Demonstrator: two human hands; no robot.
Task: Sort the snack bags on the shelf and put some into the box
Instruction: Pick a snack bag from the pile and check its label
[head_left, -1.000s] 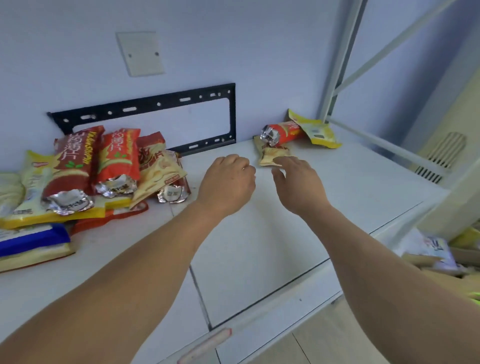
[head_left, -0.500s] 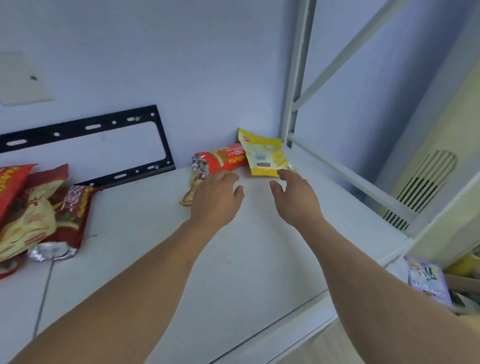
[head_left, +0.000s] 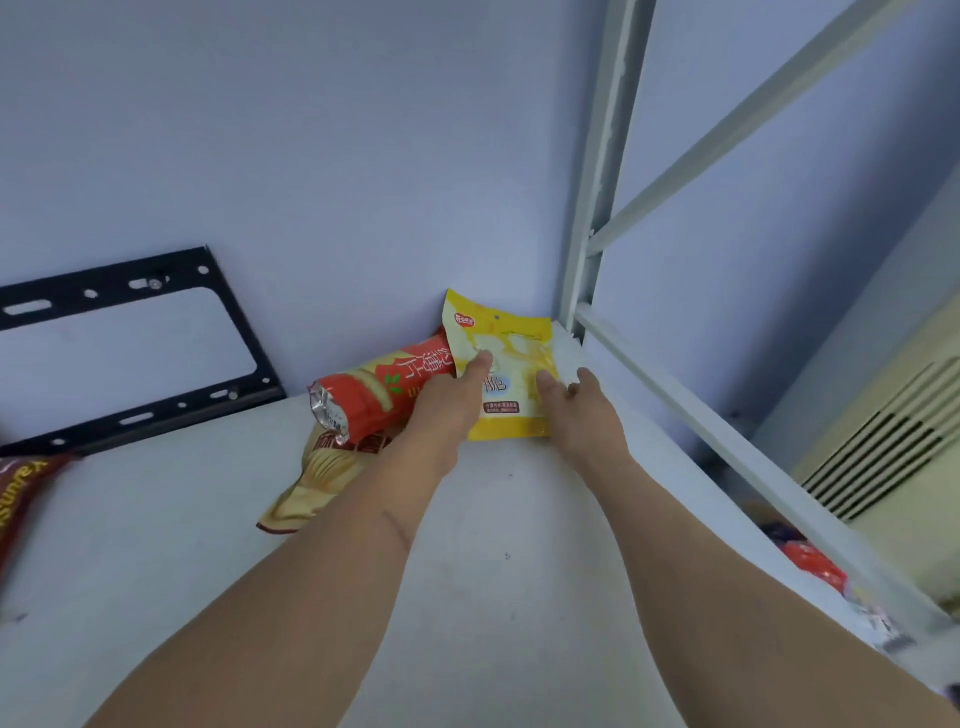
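A yellow snack bag (head_left: 511, 332) leans in the back right corner of the white shelf (head_left: 493, 551). To its left lies a red chip bag (head_left: 371, 389) with a silver end, on top of a beige bag (head_left: 314, 480). My left hand (head_left: 449, 402) reaches over the red bag, its straight fingers touching the yellow bag's left side. My right hand (head_left: 584, 415) rests at the yellow bag's right edge, thumb on the bag's face and fingers beside it. Neither hand has lifted a bag.
A black metal bracket (head_left: 130, 364) leans on the wall at the left. A dark red bag (head_left: 21, 493) shows at the left edge. The shelf's grey post (head_left: 597, 208) and rail (head_left: 727, 441) close off the right side. Blurred bags (head_left: 815, 566) lie below at the right.
Both hands have reached forward and right, from the beige bag to the yellow bag in the corner. The view turned right, so the left pile of bags has left the frame.
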